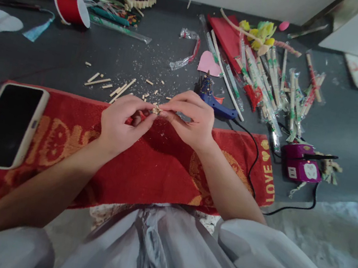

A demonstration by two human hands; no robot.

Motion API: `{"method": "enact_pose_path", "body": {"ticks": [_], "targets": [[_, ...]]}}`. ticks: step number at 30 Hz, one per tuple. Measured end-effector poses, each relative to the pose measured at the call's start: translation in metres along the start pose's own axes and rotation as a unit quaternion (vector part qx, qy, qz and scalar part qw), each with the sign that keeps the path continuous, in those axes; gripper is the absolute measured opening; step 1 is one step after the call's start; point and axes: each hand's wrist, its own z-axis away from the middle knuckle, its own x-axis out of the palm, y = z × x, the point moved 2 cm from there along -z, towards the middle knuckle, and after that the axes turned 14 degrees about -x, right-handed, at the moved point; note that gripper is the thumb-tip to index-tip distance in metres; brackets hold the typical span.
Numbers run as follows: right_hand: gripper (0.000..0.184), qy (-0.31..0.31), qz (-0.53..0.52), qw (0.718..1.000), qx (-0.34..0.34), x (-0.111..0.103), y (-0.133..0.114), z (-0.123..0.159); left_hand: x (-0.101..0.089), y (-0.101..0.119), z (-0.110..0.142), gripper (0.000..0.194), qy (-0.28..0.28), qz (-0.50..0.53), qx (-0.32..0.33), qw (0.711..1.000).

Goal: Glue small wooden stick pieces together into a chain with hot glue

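"Small pale piece (156, 110): where do you have it?"

"I see it pinched between both hands, above the far edge of the red towel (145, 169). The left hand (122, 117) grips it with thumb and fingertips, and so does the right hand (192, 119). Its details are too small for me."

"And around them?"

"I have a phone (7, 123) on the towel's left end. Beyond lie cut sticks (123, 91) and a blue glue gun (220, 108); farther back, a red spool (69, 10)."

- Two hands: my left hand (120, 117), my right hand (196, 121).
- One phone (7, 123), nine o'clock.
- One spool (71, 10), ten o'clock.
- One glue gun (217, 106), two o'clock.
- One socket block (298, 164), three o'clock.
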Motion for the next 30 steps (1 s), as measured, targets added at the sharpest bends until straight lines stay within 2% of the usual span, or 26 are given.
{"method": "enact_pose_path", "body": {"ticks": [3,7,11,15,17,19,23,27,30], "targets": [[0.022,-0.027,0.007,1.000,-0.001,0.000,0.002,0.001,0.000,0.001,0.000,0.007,-0.021,0.006,-0.043,0.999],[0.023,-0.044,0.013,0.999,-0.013,0.001,0.003,0.001,0.001,0.003,0.000,0.006,-0.023,0.017,-0.062,0.998],[0.021,-0.049,0.040,0.996,-0.056,0.000,0.005,0.002,0.001,0.004,0.000,0.007,-0.026,0.022,-0.068,0.997],[0.018,-0.053,0.054,0.991,-0.113,-0.002,0.005,0.003,0.002,0.004,0.000,0.007,-0.051,0.045,-0.097,0.993],[0.019,-0.058,0.057,0.989,-0.119,-0.003,0.004,0.002,0.003,0.002,-0.001,0.007,-0.063,0.055,-0.104,0.991],[0.019,-0.066,0.052,0.992,-0.089,-0.005,0.002,0.000,0.003,0.001,-0.002,0.007,-0.065,0.062,-0.104,0.990],[0.025,-0.027,-0.016,0.998,0.055,-0.008,0.005,-0.002,0.003,-0.002,-0.003,0.009,-0.049,0.053,-0.104,0.992],[0.037,0.041,-0.138,0.971,0.190,-0.008,0.014,0.001,0.003,-0.003,-0.002,0.006,-0.050,0.065,-0.097,0.992],[0.048,0.052,-0.194,0.948,0.247,-0.006,0.020,0.002,0.003,-0.001,-0.002,0.006,-0.053,0.085,-0.113,0.988]]}}
